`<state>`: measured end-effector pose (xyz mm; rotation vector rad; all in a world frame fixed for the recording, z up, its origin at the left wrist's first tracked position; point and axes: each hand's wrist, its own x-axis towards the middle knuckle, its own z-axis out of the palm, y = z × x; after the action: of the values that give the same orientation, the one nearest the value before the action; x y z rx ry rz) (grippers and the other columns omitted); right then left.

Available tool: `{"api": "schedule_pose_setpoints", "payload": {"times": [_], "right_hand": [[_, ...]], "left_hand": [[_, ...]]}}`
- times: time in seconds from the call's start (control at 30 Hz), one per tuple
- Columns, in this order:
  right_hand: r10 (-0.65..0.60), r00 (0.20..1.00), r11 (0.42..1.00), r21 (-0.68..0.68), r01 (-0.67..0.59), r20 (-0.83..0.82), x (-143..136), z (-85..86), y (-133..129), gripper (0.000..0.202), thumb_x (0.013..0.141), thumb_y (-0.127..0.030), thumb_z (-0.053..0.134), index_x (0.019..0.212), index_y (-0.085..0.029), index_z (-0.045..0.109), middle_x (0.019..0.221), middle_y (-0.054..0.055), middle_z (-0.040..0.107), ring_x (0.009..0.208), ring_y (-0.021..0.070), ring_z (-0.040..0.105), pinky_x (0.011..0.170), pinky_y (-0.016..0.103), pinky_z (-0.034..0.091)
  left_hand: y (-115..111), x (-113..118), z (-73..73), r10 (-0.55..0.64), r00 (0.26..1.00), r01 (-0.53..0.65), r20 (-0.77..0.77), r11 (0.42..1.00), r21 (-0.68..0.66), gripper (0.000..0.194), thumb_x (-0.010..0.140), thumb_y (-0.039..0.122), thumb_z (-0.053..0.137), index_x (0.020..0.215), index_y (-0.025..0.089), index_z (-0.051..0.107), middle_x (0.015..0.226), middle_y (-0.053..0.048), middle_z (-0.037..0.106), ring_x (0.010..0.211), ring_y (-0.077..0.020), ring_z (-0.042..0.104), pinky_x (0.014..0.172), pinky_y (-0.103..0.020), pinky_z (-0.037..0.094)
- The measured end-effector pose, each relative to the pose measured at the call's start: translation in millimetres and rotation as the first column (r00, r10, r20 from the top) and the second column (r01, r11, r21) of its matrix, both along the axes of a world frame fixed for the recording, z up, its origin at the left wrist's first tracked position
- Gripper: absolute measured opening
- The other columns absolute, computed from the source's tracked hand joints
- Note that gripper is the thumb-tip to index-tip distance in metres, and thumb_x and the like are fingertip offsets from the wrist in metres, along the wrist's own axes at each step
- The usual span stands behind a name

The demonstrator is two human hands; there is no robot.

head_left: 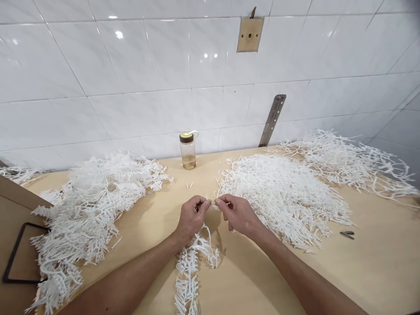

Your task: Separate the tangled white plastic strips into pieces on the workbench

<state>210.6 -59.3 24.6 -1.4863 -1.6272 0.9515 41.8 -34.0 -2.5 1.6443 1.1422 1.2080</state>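
Note:
My left hand (194,218) is closed in a pinch on a white branching plastic strand (187,278). Below that hand the strand trails over the table toward the near edge, thick with thin side prongs. Just to the right, my right hand (236,213) has thumb and forefinger pressed together, its fingertips almost meeting those of the left. Whatever lies in that pinch is too small to make out. Beside the right hand spreads a heap of short loose white pieces (282,192). A bigger mound of branching strands (98,201) lies to the left.
A lidded bottle (188,153) with some liquid stands near the tiled wall. Bare stems (357,159) are piled at the back right. Small dark clippers (347,235) lie on the wooden table (377,271). A box with a black handle (19,253) borders the left side.

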Motion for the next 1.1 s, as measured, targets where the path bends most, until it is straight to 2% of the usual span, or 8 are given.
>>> {"api": "schedule_pose_setpoints", "payload": {"times": [0.1, 0.3, 0.5, 0.7, 1.1], "right_hand": [[0.043, 0.999, 0.999, -0.01, -0.043, 0.024, -4, -1.8, -2, 0.032, 0.089, -0.046, 0.053, 0.094, -0.019, 0.068, 0.063, -0.002, 0.062, 0.035, 0.0102, 0.054, 0.036, 0.023, 0.044], [0.023, 0.996, 0.997, 0.066, -0.029, 0.09, -8, -9.2, -2, 0.023, 0.09, -0.031, 0.05, 0.091, -0.019, 0.07, 0.068, 0.0, 0.066, 0.038, 0.0097, 0.053, 0.044, 0.024, 0.045], [0.007, 0.98, 0.975, 0.215, -0.051, 0.199, -10, -22.1, 2, 0.021, 0.087, -0.02, 0.049, 0.085, -0.019, 0.07, 0.069, 0.001, 0.067, 0.061, 0.0149, 0.059, 0.057, 0.026, 0.042], [0.038, 0.982, 0.984, 0.163, -0.069, 0.186, -9, -20.3, 4, 0.019, 0.086, -0.02, 0.049, 0.082, -0.019, 0.068, 0.064, -0.001, 0.063, 0.056, 0.014, 0.055, 0.055, 0.024, 0.04], [0.06, 0.978, 0.98, 0.173, -0.096, 0.199, -8, -21.0, 4, 0.02, 0.087, -0.021, 0.049, 0.081, -0.018, 0.068, 0.063, -0.001, 0.061, 0.058, 0.0147, 0.055, 0.056, 0.025, 0.04]], "left_hand": [[-1, 0, 1.7, -0.008, 1.0, 0.008, -0.02, 1.0, -0.012, 0.03, 0.085, 0.042, 0.06, 0.073, 0.015, 0.063, 0.066, 0.0, 0.057, 0.063, -0.0123, 0.048, 0.061, -0.024, 0.039], [-1, 1, 1.2, -0.04, 0.997, 0.037, -0.064, 0.999, -0.037, 0.03, 0.085, 0.042, 0.059, 0.072, 0.016, 0.064, 0.064, 0.001, 0.057, 0.062, -0.0124, 0.048, 0.06, -0.025, 0.038], [0, 0, 3.6, -0.068, 0.99, 0.062, -0.123, 0.997, -0.051, 0.03, 0.083, 0.042, 0.059, 0.068, 0.016, 0.064, 0.064, 0.0, 0.06, 0.064, -0.0139, 0.051, 0.061, -0.025, 0.039], [-1, 0, 6.2, -0.066, 0.989, 0.059, -0.13, 0.997, -0.058, 0.031, 0.082, 0.042, 0.059, 0.066, 0.016, 0.062, 0.063, 0.0, 0.058, 0.063, -0.014, 0.05, 0.06, -0.025, 0.038], [0, -2, 3.1, -0.068, 0.989, 0.063, -0.134, 0.997, -0.042, 0.029, 0.082, 0.04, 0.059, 0.066, 0.016, 0.062, 0.063, 0.0, 0.059, 0.062, -0.0134, 0.05, 0.059, -0.024, 0.037]]}}
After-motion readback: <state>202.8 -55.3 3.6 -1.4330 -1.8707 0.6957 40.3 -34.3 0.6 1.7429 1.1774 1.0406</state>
